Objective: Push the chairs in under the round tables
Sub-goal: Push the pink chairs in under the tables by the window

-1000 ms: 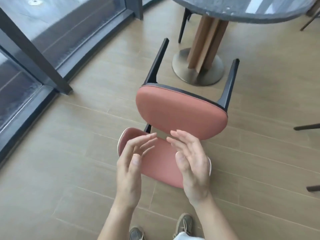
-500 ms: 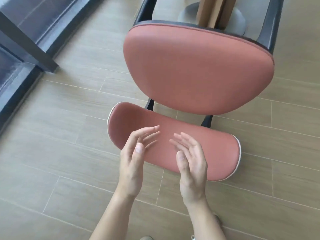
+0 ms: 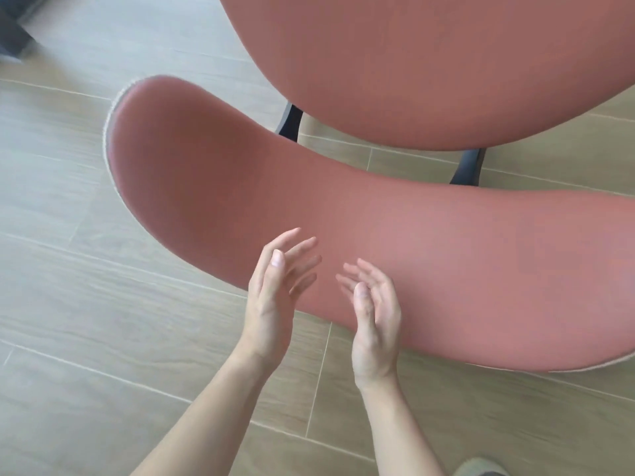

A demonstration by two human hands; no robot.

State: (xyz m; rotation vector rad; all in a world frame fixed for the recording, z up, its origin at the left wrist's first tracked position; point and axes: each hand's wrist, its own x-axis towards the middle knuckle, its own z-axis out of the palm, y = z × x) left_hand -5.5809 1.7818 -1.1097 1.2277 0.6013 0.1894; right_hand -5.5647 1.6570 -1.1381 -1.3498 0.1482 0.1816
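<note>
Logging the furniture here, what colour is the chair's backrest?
Terracotta pink backrest, with pale piping along its edge; clearest in the head view.

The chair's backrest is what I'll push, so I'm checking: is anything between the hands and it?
Nothing visible. The left hand and right hand, both open, are right at the backrest with no object between.
</note>
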